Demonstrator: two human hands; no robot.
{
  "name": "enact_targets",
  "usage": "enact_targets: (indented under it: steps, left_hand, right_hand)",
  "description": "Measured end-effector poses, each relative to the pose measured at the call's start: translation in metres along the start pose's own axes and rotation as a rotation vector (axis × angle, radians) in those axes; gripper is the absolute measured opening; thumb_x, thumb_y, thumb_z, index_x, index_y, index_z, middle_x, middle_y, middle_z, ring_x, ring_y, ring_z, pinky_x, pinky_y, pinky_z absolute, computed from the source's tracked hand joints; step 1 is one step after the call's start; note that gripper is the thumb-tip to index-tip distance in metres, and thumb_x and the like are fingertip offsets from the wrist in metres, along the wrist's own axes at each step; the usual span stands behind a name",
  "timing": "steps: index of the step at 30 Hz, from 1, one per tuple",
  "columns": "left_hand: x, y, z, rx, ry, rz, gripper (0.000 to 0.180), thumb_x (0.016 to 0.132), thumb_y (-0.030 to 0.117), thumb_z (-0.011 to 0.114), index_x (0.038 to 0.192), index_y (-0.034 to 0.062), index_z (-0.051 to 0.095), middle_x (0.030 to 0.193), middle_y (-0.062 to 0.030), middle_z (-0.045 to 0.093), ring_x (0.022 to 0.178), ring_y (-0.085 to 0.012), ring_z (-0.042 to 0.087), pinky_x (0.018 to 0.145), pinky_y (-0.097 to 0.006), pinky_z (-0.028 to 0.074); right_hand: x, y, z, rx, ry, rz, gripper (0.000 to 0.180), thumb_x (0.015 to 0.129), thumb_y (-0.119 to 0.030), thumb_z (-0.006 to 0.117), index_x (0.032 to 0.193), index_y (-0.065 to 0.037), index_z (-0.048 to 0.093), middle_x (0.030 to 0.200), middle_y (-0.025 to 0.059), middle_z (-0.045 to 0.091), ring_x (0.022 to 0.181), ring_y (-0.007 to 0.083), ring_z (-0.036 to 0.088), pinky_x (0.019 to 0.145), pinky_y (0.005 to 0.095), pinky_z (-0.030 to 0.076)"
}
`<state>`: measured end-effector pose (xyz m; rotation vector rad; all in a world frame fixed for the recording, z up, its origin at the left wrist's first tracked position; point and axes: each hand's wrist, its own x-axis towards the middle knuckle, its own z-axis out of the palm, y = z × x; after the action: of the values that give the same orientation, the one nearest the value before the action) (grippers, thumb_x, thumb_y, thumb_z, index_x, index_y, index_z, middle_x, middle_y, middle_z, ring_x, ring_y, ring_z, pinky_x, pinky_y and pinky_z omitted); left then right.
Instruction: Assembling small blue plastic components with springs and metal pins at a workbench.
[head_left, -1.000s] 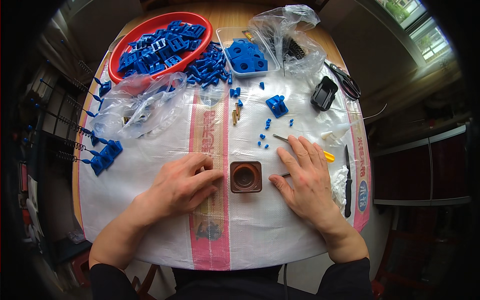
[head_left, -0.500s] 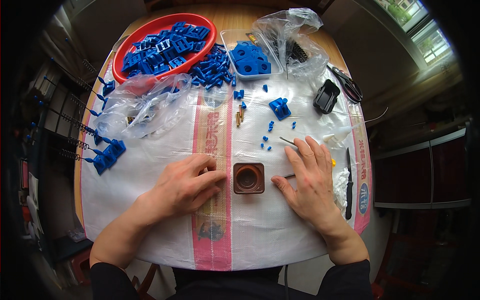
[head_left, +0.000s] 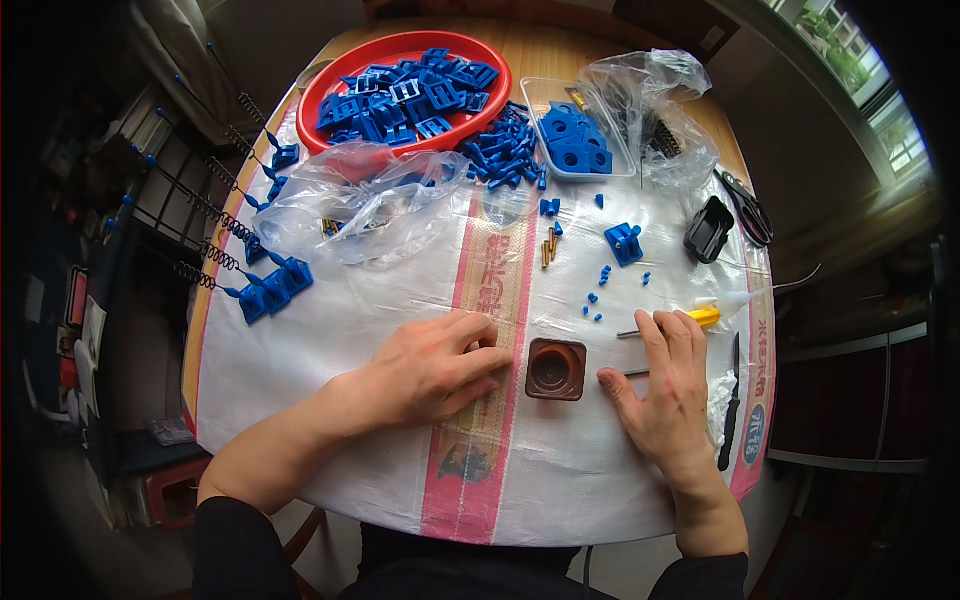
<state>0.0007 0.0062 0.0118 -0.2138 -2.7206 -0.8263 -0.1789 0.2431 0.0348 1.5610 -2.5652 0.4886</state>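
Observation:
My left hand [head_left: 448, 365] rests on the sheet, its fingers loosely curled with a gap between them and nothing visible inside. Just right of it stands a small square brown container [head_left: 555, 370] with a round recess. My right hand [head_left: 662, 385] lies palm down on the container's other side, fingers spread. Beneath its fingertips runs a yellow-handled tool [head_left: 705, 317], its thin dark tip pointing left. A second dark rod [head_left: 636, 373] sticks out from under this hand; its other end is hidden. Beyond are several tiny blue pieces [head_left: 593, 298] and a blue block [head_left: 624, 244].
At the back are a red basin [head_left: 505, 100] of blue parts, loose blue parts [head_left: 503, 150], a clear tub [head_left: 630, 165] and plastic bags [head_left: 375, 205]. Scissors [head_left: 748, 208], a black holder [head_left: 708, 230] and a knife [head_left: 730, 430] lie right. Blue pieces with springs [head_left: 275, 290] line the left edge.
The view has shifted, so everything sits further right. Under my right fingers the yellow-handled tool has turned to lie nearly level, and more of its handle shows. My left hand has kept its pose.

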Motion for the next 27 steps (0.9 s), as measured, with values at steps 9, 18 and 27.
enact_targets:
  steps: [9, 18, 27]
  left_hand:
    - [-0.0013, -0.0027, 0.0025, -0.006, 0.020, 0.025, 0.042, 0.072, 0.011, 0.079, 0.112, 0.0096, 0.068, 0.104, -0.0080, 0.061, 0.089, -0.0261, 0.064, 0.075, -0.036, 0.054]
    - [-0.0015, -0.0023, 0.0031, 0.002, 0.026, 0.030, 0.040, 0.075, 0.012, 0.079, 0.113, 0.0094, 0.067, 0.102, -0.0072, 0.060, 0.089, -0.0250, 0.064, 0.074, -0.036, 0.053]
    - [-0.0019, -0.0024, 0.0025, -0.004, 0.007, 0.030, 0.033, 0.078, 0.014, 0.075, 0.108, 0.0077, 0.064, 0.103, -0.0089, 0.057, 0.093, -0.0259, 0.062, 0.076, -0.037, 0.053]
  right_hand:
    - [-0.0021, 0.0009, 0.0000, -0.024, 0.004, 0.004, 0.065, 0.081, -0.026, 0.079, 0.130, 0.008, 0.054, 0.135, 0.0287, 0.049, 0.130, 0.0465, 0.044, 0.108, 0.0509, 0.038]
    - [-0.0016, 0.0005, -0.0003, -0.028, 0.027, -0.009, 0.065, 0.079, -0.023, 0.081, 0.130, 0.008, 0.055, 0.136, 0.0278, 0.049, 0.130, 0.0454, 0.044, 0.108, 0.0507, 0.038]
    - [-0.0012, -0.0019, -0.0015, -0.035, 0.036, -0.016, 0.068, 0.074, -0.022, 0.084, 0.130, 0.004, 0.056, 0.135, 0.0245, 0.050, 0.130, 0.0423, 0.044, 0.107, 0.0503, 0.037]
